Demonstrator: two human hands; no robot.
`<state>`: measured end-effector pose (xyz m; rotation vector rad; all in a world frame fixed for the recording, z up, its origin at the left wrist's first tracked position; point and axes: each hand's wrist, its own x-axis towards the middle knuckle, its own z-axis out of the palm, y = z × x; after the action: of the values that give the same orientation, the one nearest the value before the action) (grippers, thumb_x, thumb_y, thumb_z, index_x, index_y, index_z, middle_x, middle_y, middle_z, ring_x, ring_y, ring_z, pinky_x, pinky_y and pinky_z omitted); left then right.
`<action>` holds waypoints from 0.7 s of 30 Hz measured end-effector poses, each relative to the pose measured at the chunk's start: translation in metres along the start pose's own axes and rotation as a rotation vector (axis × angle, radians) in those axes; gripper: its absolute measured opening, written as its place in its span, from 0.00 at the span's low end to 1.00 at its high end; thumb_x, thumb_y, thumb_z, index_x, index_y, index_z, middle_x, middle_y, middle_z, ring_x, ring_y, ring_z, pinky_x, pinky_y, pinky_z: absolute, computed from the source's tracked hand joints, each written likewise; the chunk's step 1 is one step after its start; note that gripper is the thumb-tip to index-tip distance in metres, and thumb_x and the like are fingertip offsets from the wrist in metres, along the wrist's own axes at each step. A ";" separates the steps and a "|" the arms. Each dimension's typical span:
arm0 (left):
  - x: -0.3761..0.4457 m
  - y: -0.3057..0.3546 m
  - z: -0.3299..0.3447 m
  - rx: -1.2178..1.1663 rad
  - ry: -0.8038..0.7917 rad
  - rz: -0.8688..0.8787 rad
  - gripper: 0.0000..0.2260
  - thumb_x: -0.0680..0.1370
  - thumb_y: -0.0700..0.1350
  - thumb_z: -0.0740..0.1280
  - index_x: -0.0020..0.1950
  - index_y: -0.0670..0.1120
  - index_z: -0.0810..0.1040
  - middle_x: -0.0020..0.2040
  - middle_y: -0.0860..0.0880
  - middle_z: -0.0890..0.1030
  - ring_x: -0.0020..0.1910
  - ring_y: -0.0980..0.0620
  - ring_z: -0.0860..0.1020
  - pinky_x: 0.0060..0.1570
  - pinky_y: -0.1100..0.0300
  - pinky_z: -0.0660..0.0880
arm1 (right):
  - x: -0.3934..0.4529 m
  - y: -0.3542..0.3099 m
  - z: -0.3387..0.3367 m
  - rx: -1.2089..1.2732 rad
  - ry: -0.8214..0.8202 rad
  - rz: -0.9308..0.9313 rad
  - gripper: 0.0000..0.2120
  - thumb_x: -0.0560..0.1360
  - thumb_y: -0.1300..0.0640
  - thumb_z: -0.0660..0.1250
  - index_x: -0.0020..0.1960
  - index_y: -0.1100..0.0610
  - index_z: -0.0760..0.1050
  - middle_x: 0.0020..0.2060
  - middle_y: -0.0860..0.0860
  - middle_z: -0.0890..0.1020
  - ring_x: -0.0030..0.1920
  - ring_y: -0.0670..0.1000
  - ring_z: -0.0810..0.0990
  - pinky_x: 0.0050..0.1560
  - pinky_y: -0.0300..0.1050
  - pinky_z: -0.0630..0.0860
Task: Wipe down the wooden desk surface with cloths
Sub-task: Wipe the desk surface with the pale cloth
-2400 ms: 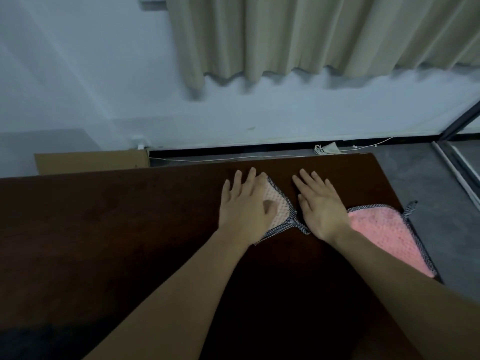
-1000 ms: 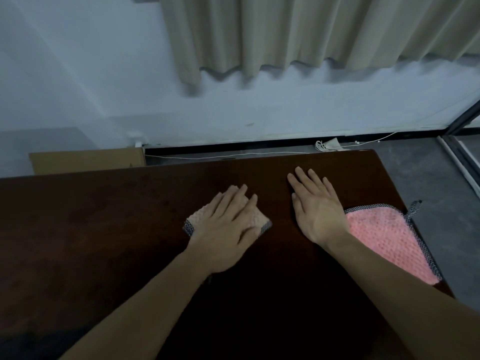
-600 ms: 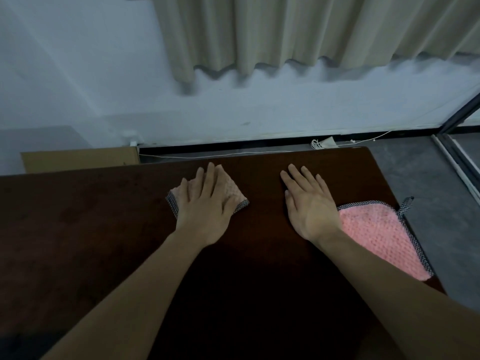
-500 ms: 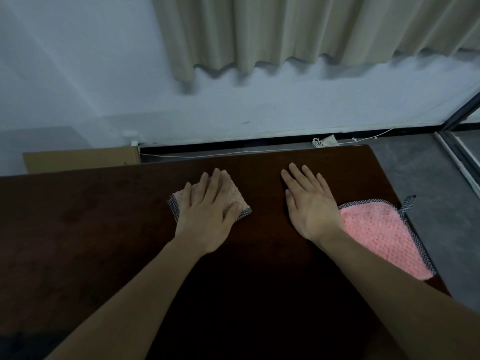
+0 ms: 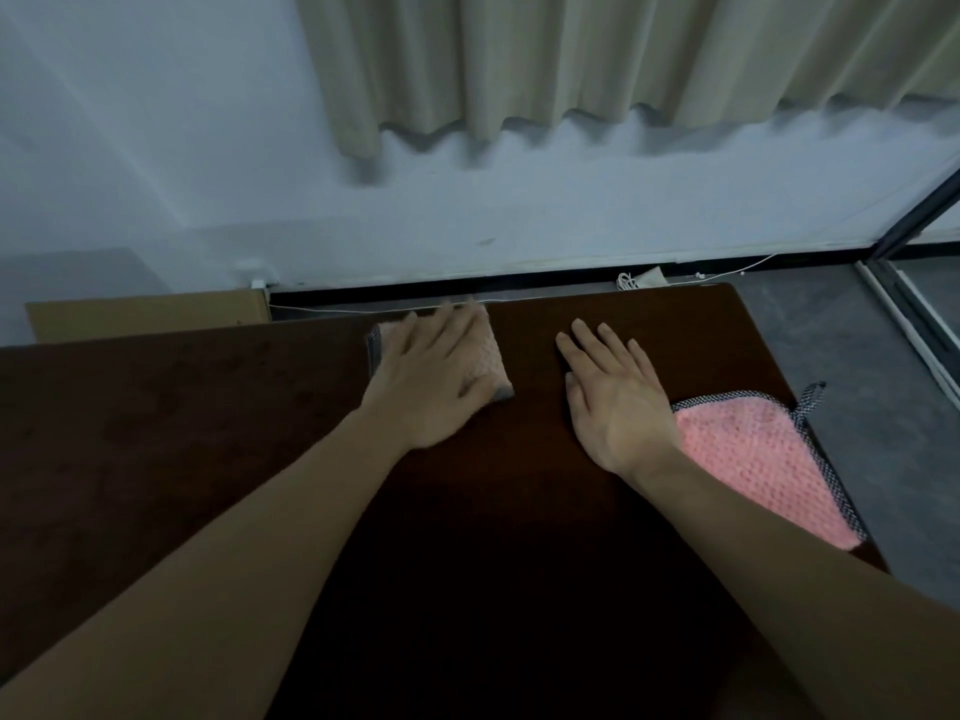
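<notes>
While left hand (image 5: 434, 384) presses flat, fingers straight, on small cloth (image 5: 483, 356) at desk (image 5: 182, 433) far edge, frame centre, right hand (image 5: 615, 400) rests flat, open, wrist over pink cloth (image 5: 753, 459) mid-right. Cloths look soft, light, limp: best driven by palm pressure.

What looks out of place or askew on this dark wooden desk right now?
The bright pink cloth with checked trim lies unused at the dark wooden desk's right edge, its hanging loop past the edge. The right hand rests flat on bare wood, while only the left hand presses the pale pink cloth.
</notes>
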<state>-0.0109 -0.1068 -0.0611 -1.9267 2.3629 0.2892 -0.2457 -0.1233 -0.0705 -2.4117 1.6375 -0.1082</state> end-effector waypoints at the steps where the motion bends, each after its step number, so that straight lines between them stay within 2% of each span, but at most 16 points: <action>1: -0.014 0.006 0.001 0.009 -0.015 0.063 0.35 0.82 0.66 0.44 0.82 0.50 0.36 0.83 0.52 0.37 0.81 0.51 0.38 0.79 0.45 0.37 | 0.000 0.000 0.000 0.004 0.002 0.001 0.25 0.86 0.49 0.47 0.82 0.48 0.53 0.82 0.47 0.51 0.82 0.51 0.46 0.80 0.50 0.40; 3: -0.042 0.012 0.005 0.026 -0.047 0.171 0.35 0.82 0.67 0.42 0.82 0.51 0.36 0.82 0.53 0.35 0.81 0.52 0.36 0.78 0.47 0.35 | 0.000 -0.001 0.001 0.017 0.012 0.003 0.25 0.86 0.49 0.46 0.82 0.49 0.54 0.82 0.47 0.53 0.82 0.51 0.47 0.80 0.50 0.41; 5: -0.055 0.009 0.010 0.043 -0.049 0.207 0.35 0.81 0.68 0.41 0.82 0.52 0.35 0.82 0.54 0.35 0.80 0.53 0.35 0.78 0.49 0.33 | -0.001 -0.001 0.001 0.023 0.022 0.006 0.26 0.85 0.49 0.43 0.82 0.49 0.55 0.82 0.47 0.53 0.82 0.51 0.48 0.80 0.50 0.41; 9: -0.022 -0.003 0.007 0.034 -0.051 0.080 0.36 0.80 0.70 0.41 0.82 0.52 0.34 0.82 0.54 0.34 0.80 0.53 0.35 0.79 0.46 0.37 | -0.001 -0.001 0.002 0.017 0.016 0.005 0.24 0.86 0.50 0.47 0.82 0.49 0.54 0.82 0.48 0.53 0.82 0.51 0.47 0.80 0.50 0.41; 15: 0.030 0.005 0.001 -0.008 0.017 -0.032 0.35 0.82 0.66 0.46 0.83 0.50 0.40 0.83 0.52 0.41 0.82 0.52 0.40 0.79 0.46 0.38 | -0.001 0.000 0.002 0.023 0.033 0.005 0.24 0.86 0.51 0.48 0.82 0.49 0.55 0.82 0.47 0.54 0.82 0.51 0.47 0.81 0.50 0.42; 21: -0.038 0.021 0.004 0.029 -0.063 0.151 0.35 0.82 0.67 0.43 0.82 0.50 0.36 0.82 0.52 0.36 0.81 0.51 0.37 0.79 0.46 0.38 | -0.002 -0.003 0.000 0.025 0.021 0.006 0.24 0.86 0.51 0.48 0.82 0.50 0.55 0.82 0.48 0.53 0.82 0.51 0.47 0.80 0.50 0.41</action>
<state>-0.0242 -0.0657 -0.0562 -1.7046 2.4610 0.3187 -0.2437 -0.1205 -0.0700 -2.3948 1.6427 -0.1520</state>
